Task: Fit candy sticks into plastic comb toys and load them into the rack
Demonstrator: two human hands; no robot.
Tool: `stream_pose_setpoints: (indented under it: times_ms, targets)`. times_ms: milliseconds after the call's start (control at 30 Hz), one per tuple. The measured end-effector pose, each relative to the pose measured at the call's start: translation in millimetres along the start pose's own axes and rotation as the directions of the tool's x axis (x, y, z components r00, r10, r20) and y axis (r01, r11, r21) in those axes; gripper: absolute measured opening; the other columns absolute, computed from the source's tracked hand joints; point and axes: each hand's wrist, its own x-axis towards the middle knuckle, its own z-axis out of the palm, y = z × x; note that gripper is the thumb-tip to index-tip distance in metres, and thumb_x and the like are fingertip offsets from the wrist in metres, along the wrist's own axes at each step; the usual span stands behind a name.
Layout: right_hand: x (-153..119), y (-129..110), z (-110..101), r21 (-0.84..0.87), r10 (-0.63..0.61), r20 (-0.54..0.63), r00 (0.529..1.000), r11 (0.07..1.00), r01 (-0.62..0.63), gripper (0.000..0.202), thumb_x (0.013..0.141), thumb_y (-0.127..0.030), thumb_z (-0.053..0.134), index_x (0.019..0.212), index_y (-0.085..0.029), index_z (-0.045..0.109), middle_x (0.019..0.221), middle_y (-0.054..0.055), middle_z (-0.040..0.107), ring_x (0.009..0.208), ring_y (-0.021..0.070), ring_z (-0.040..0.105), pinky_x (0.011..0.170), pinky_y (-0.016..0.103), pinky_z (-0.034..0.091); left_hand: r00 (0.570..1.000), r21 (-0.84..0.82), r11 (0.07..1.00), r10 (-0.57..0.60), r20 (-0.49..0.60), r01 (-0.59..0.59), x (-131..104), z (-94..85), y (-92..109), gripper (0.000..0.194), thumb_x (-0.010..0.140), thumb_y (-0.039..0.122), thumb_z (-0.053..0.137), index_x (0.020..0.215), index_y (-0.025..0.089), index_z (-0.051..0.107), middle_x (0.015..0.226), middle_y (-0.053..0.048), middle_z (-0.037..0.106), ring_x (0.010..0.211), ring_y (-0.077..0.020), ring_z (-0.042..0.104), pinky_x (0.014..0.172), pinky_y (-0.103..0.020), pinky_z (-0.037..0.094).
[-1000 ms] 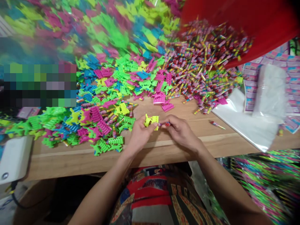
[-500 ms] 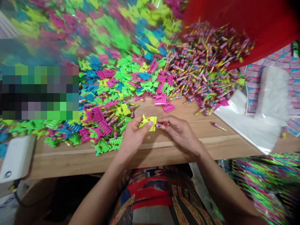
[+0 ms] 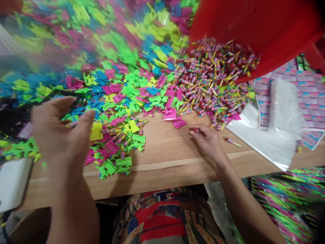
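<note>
My left hand (image 3: 63, 125) is over the left part of the pile, blurred, thumb and fingers apart. Just right of its thumb is a yellow plastic piece (image 3: 96, 131), at the edge of the green and pink pieces (image 3: 111, 147). My right hand (image 3: 207, 142) is low above the wooden table, its fingertips pinched on a small tube with a red end (image 3: 196, 130); the rest of the tube is hidden by the fingers. A pink plastic piece (image 3: 179, 123) lies just left of my right hand.
Many small tubes (image 3: 210, 74) spill from a red container (image 3: 254, 30) at the back right. Clear plastic bags (image 3: 284, 108) and printed sheets (image 3: 311, 101) lie at the right. A white box (image 3: 14, 183) is at the table's (image 3: 162, 173) left front edge.
My left hand has moved far left from the middle, and the yellow piece is no longer pinched in it. My right hand has shifted slightly right, keeping the small tube. The view has shifted a little.
</note>
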Motion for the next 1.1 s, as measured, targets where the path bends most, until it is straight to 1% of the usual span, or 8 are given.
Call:
stream_pose_setpoints:
  times_ms: [67,167,233,367,600,800,933,1100]
  targets:
    - [5,3,5,0.024,-0.003,-0.013,1.000,1.000,0.004,0.020,0.095,-0.032,0.065,0.109,-0.023,0.075,0.097,0.005,0.070,0.087,0.0215,0.065,0.078,0.036,0.051,0.973,0.140,0.968,0.221,-0.065,-0.210,-4,39.1,7,0.037,0.085,0.046,0.074,0.117,0.029,0.069,0.119,-0.003,0.071,0.112,-0.0311,0.066,0.091,-0.051,0.052]
    - [9,-3,14,0.015,-0.044,0.020,0.999,0.999,0.043,0.020,0.096,-0.030,0.064,0.110,-0.022,0.075,0.097,0.005,0.070,0.086,0.0207,0.065,0.076,0.035,0.050,0.896,0.032,0.932,0.336,0.292,-0.360,-15,121.0,13,0.016,0.091,0.029,0.064,0.098,0.018,0.073,0.101,-0.007,0.074,0.094,-0.0239,0.068,0.086,-0.041,0.053]
    - [9,-9,17,-0.017,-0.075,0.051,0.996,0.997,0.076,0.019,0.095,-0.027,0.063,0.110,-0.021,0.074,0.097,0.005,0.071,0.085,0.0201,0.065,0.076,0.033,0.050,0.819,0.060,0.918,0.319,0.478,-0.392,-17,169.3,12,0.015,0.094,0.023,0.058,0.096,0.016,0.072,0.097,-0.009,0.072,0.092,-0.0242,0.067,0.086,-0.039,0.051]
    - [4,-11,16,-0.034,-0.073,0.072,0.995,0.997,0.075,0.019,0.096,-0.027,0.062,0.110,-0.021,0.074,0.100,0.006,0.072,0.089,0.0209,0.066,0.077,0.033,0.050,0.838,0.297,0.849,0.263,0.478,-0.437,-11,220.7,6,0.033,0.090,0.025,0.069,0.118,0.010,0.063,0.122,-0.019,0.062,0.118,-0.0329,0.057,0.101,-0.043,0.044]
    - [-3,-2,14,-0.015,-0.017,0.091,0.996,1.000,0.019,0.018,0.096,-0.030,0.063,0.108,-0.022,0.074,0.100,0.006,0.071,0.089,0.0203,0.065,0.078,0.033,0.051,0.837,0.200,0.868,0.340,0.428,-0.455,-9,220.4,-10,0.015,0.086,0.014,0.069,0.100,0.016,0.065,0.106,-0.011,0.063,0.101,-0.0270,0.057,0.088,-0.038,0.043]
    - [6,-12,32,0.326,0.097,0.104,0.990,0.937,-0.126,0.034,0.098,-0.042,0.061,0.126,-0.023,0.061,0.104,0.004,0.067,0.081,0.0158,0.061,0.067,0.028,0.050,0.840,-0.164,0.943,0.331,0.429,-0.288,-28,193.0,-21,0.010,0.081,0.016,0.073,0.082,0.019,0.063,0.082,0.000,0.058,0.083,-0.0196,0.054,0.075,-0.030,0.040]
    - [11,-21,45,0.432,0.091,0.105,0.990,0.893,-0.128,0.027,0.098,-0.042,0.060,0.116,-0.022,0.059,0.094,0.002,0.064,0.077,0.0149,0.060,0.064,0.027,0.048,0.876,-0.237,0.943,0.310,0.369,-0.234,-49,178.4,-24,0.012,0.081,0.024,0.076,0.079,0.019,0.065,0.084,-0.002,0.055,0.082,-0.0190,0.053,0.073,-0.029,0.040]
    - [4,-33,49,0.329,-0.033,0.139,0.990,0.944,-0.014,0.012,0.097,-0.028,0.064,0.107,-0.023,0.068,0.098,0.002,0.065,0.093,0.0180,0.061,0.084,0.032,0.048,0.850,-0.459,0.870,0.097,0.518,0.181,-71,171.5,-20,0.028,0.080,0.035,0.078,0.098,0.020,0.064,0.090,-0.002,0.064,0.081,-0.0167,0.059,0.074,-0.028,0.047]
